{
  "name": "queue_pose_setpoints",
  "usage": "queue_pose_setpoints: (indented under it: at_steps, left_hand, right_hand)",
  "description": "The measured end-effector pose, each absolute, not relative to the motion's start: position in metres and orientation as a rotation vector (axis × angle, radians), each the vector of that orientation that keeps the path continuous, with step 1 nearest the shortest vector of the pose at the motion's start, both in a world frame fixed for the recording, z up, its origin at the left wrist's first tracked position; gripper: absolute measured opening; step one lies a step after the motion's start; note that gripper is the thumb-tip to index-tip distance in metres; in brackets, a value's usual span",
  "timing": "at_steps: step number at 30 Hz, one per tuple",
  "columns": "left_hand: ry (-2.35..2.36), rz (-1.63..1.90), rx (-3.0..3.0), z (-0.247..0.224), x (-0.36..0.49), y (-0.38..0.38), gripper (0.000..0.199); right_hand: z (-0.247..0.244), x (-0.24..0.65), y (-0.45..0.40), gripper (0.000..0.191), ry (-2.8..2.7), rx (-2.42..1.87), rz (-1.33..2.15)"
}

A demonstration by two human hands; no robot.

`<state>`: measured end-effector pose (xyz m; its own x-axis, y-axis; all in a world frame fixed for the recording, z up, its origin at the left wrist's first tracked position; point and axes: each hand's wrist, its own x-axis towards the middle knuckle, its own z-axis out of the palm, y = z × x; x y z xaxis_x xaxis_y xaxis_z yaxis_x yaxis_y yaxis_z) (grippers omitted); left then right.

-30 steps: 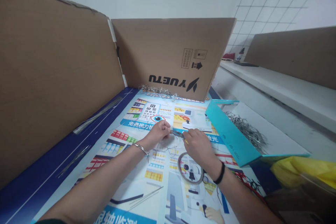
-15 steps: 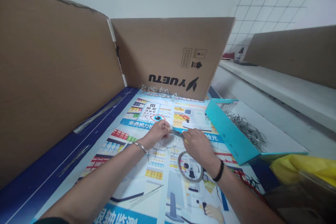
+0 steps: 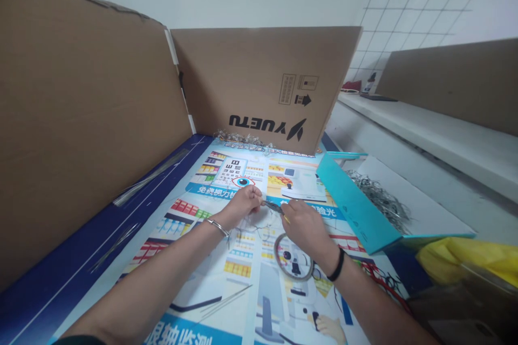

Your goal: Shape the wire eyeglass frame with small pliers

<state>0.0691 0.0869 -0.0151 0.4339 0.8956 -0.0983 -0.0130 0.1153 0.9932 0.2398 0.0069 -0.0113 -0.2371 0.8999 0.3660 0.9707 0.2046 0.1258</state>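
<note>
My right hand is closed around a pair of pliers, with a bit of yellow handle showing under the fingers. The jaws point left and reach the fingertips of my left hand. Those fingers are pinched together; whatever they hold is too small to make out. Thin dark wire pieces lie on the printed sheet below both hands. A grey ring-shaped coil rests just under my right wrist.
A turquoise box at the right holds a tangle of wire. Straight wires lie along the left edge. Clear scraps line the foot of the cardboard panel. Yellow cloth and red cords sit at the right.
The pliers have turned slightly in my right hand, which has barely shifted. My left hand stays in the same place with its fingers pinched.
</note>
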Motion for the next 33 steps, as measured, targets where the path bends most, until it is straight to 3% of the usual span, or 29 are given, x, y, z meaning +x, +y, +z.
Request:
queue_pose_setpoints:
  at_steps: [12, 26, 33]
  left_hand:
    - [0.878, 0.822, 1.317, -0.014, 0.068, 0.087, 0.021]
    - [0.818, 0.811, 1.396, -0.023, 0.065, 0.098, 0.018]
    - [0.775, 0.781, 1.495, -0.023, 0.063, 0.1, 0.017]
  right_hand:
    - [-0.008, 0.239, 0.006, 0.008, -2.266, -1.809, -0.463]
    - [0.002, 0.25, 0.007, 0.016, -2.295, -1.46, -0.581]
    - [-0.003, 0.256, 0.011, 0.017, -2.211, -1.546, -0.561]
